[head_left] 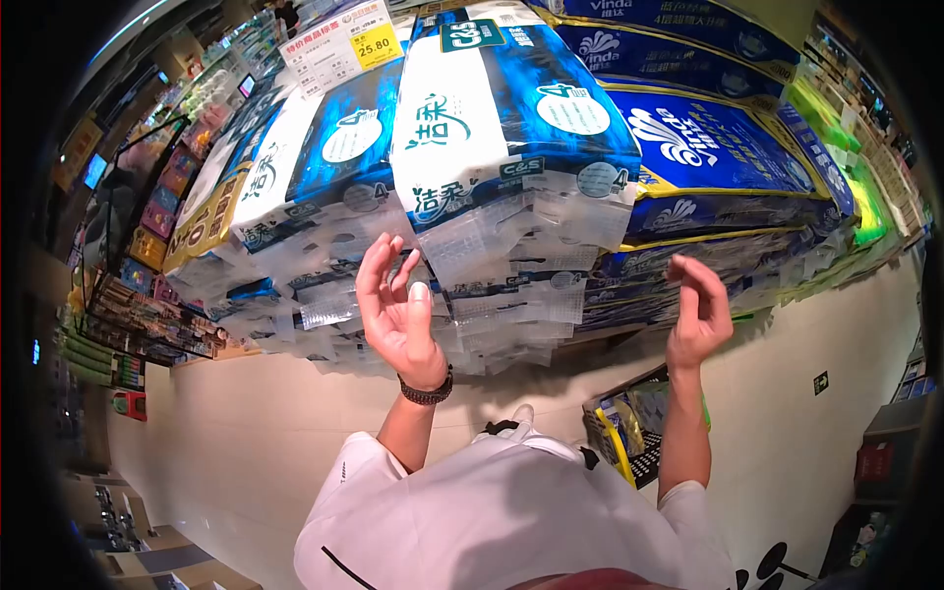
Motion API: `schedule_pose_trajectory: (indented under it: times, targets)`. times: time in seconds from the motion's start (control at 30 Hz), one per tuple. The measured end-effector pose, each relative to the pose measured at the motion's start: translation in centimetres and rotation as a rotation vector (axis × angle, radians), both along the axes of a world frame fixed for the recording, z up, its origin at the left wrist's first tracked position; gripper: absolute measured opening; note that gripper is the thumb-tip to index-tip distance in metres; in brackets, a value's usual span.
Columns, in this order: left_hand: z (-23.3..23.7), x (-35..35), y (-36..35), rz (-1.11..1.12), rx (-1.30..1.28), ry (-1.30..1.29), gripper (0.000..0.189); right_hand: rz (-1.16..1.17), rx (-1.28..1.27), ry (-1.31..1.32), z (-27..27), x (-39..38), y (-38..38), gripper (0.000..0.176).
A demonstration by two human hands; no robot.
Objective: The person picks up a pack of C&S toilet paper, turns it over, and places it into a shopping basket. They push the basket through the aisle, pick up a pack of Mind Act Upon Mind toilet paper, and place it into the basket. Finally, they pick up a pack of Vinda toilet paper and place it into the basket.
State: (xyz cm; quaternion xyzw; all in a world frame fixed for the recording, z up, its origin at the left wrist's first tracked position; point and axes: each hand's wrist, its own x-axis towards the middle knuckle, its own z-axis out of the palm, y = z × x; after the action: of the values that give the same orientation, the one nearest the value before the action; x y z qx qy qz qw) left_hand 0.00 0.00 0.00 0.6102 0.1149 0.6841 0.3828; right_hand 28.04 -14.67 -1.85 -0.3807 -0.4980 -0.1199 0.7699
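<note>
My left hand (401,315), with a dark bracelet at the wrist, is raised palm up in front of the stacked tissue packs. Its fingers are loosely curled and apart, holding nothing. Just beyond it lies a large blue and white C&S tissue pack (447,93), with a similar tissue pack (285,162) to its left. My right hand (700,315) hangs before the blue Vinda tissue packs (747,157), fingers bent downward and apart with nothing seen in them. Whether either hand touches the wrapping is hard to tell.
A price sign (344,47) stands on top of the packs. By my feet on the pale floor (256,423) is a shopping basket (644,457) with packaged goods and a yellow handle. Shelves of goods (157,216) line the left side.
</note>
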Motion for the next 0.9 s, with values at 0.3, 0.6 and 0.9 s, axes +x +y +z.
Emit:
schedule_pose_trajectory:
  times: [0.3, 0.6, 0.9]
  targets:
    - [4.1, 3.7, -1.8, -0.039, -0.072, 0.151, 0.061, 0.429, -0.376, 0.245, 10.9, 0.3, 7.9, 0.056]
    - [4.8, 7.0, -2.3, 0.257, -0.053, 0.1, 0.066, 0.591, -0.318, 0.301, 11.1, -2.6, 7.0, 0.054]
    - [0.6, 3.8, -12.7, 0.163, -0.051, -0.113, 0.089, 0.564, -0.215, 0.243, 9.4, -7.4, -3.0, 0.067]
